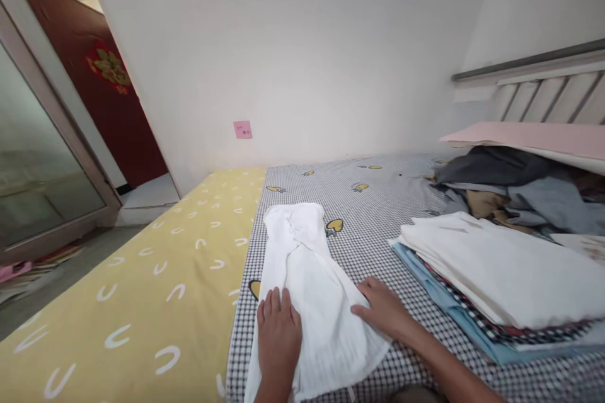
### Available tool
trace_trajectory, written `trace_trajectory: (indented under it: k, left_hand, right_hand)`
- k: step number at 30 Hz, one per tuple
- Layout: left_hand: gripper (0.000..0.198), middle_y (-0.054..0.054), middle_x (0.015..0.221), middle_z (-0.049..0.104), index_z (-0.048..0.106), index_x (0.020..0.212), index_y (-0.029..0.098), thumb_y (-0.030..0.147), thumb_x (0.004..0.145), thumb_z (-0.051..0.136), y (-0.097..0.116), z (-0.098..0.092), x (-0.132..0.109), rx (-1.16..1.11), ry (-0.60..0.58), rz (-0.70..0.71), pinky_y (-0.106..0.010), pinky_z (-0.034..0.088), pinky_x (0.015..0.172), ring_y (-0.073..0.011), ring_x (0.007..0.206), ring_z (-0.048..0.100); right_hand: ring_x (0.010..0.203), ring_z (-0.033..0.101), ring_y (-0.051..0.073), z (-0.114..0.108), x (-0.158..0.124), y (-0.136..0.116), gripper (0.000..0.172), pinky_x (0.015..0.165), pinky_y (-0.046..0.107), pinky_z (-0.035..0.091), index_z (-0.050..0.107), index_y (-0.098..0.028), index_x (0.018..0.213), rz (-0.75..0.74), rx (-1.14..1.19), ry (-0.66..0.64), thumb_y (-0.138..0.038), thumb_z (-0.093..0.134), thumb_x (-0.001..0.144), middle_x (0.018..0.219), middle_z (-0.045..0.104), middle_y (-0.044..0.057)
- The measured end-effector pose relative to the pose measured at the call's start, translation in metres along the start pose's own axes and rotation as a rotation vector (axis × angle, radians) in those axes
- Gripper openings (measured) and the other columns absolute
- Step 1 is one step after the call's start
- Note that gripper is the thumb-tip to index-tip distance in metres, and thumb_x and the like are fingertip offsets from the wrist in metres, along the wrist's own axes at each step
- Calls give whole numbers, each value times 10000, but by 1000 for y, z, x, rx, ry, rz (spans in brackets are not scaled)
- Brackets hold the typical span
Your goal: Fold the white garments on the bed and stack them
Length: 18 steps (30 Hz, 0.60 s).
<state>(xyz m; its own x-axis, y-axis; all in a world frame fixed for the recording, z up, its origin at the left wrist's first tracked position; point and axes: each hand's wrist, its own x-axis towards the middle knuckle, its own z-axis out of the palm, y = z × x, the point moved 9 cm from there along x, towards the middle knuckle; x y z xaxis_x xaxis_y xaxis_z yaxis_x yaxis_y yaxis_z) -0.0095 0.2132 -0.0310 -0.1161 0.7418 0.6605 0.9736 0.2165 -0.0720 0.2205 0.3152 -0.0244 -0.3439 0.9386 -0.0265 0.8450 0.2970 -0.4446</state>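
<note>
A white garment point(307, 277) lies lengthwise on the checked bedsheet, its sides turned inward and creases running down its upper part. My left hand point(280, 334) rests palm down on its lower left side, fingers stretched out and pointing away from me. At its lower right edge, my right hand point(384, 310) touches the cloth with thumb and fingers apart. Part of the cloth under both hands is hidden.
A stack of folded clothes point(501, 271), white on top, stands to the right. Behind it, a dark and grey clothes heap point(510, 179) lies under a pink board-like piece point(524, 136). Yellow patterned bedding point(189, 277) covers the left, with a white wall point(302, 56) behind.
</note>
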Motion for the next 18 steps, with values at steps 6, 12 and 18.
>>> trace_trajectory:
  k: [6,12,18]
  left_hand:
    - [396,-162,1322,701,701,1264,135,172,966,442,-1,2,2,-14,-10,-3,-499,462,1097,-302,1262,626]
    - [397,-160,1308,706,692,1267,126,164,966,436,-1,0,3,-30,-25,-7,-486,451,1108,-294,1271,617]
    - [402,-167,1319,698,687,1277,120,181,979,424,-1,0,5,-21,-55,-8,-492,452,1094,-309,1267,612]
  right_hand:
    - [953,617,234,2,-40,-28,117,842,330,452,548,-236,839,-31,295,46,-248,587,729,990,660,54]
    - [947,681,232,21,-66,-80,406,823,301,436,623,-301,1161,-96,331,-47,-245,604,759,1019,755,24]
    - [675,667,173,53,-108,-104,120,632,245,432,773,-329,797,-231,487,-496,-348,726,689,690,734,-60]
